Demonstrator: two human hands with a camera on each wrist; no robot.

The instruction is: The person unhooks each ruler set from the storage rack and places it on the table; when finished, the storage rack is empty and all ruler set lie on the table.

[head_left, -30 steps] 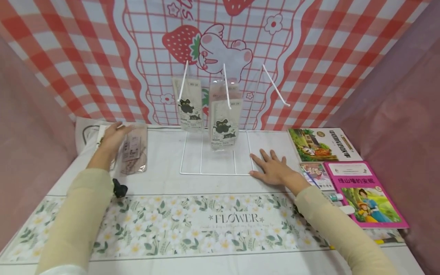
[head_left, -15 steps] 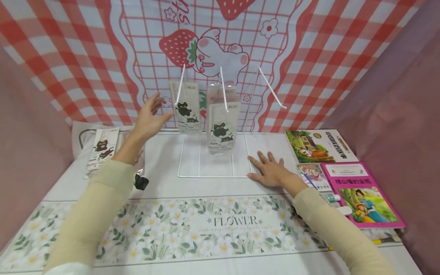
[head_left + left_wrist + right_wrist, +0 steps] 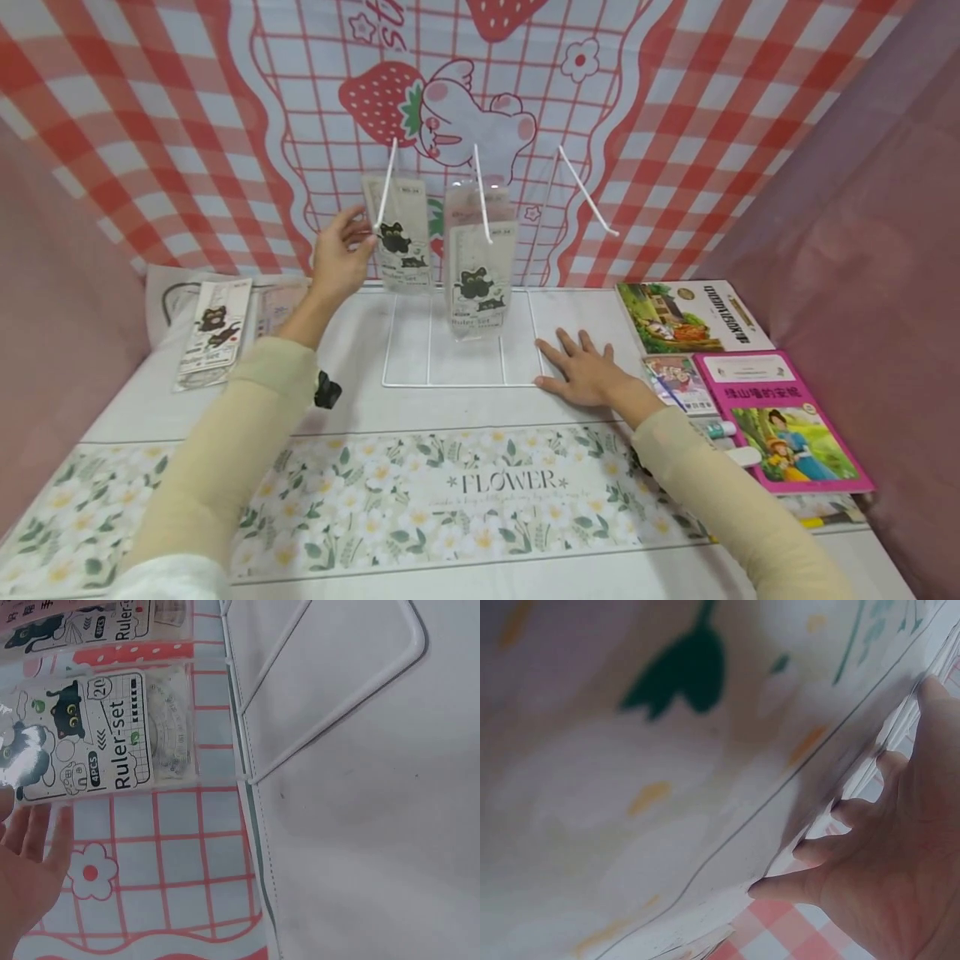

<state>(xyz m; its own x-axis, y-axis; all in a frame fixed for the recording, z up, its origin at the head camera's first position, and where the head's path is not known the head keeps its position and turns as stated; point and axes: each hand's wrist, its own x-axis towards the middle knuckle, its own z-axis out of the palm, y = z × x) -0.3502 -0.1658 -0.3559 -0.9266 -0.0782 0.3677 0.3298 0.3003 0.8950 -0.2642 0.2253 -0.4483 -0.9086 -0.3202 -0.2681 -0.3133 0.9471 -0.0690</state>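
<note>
A clear-wrapped ruler set with a black cat print hangs on the left prong of a white wire rack. My left hand is at its left edge, thumb and fingertips close to the wrapper; in the left wrist view the fingers are extended towards the pack's edge. Whether they pinch it is unclear. Another ruler set hangs on the middle prong, a pinkish pack behind it. My right hand lies palm down with spread fingers, fingertips touching the right side of the rack's base.
The right prong juts forward bare. At left lie a ruler set and a pinkish clear pack, partly behind the left arm. Books, including a pink-bordered one, and a capped pen lie at right.
My left hand has moved right and up from the packs on the table to the hanging ruler set's left edge. My right hand has stayed on the rack's base.
</note>
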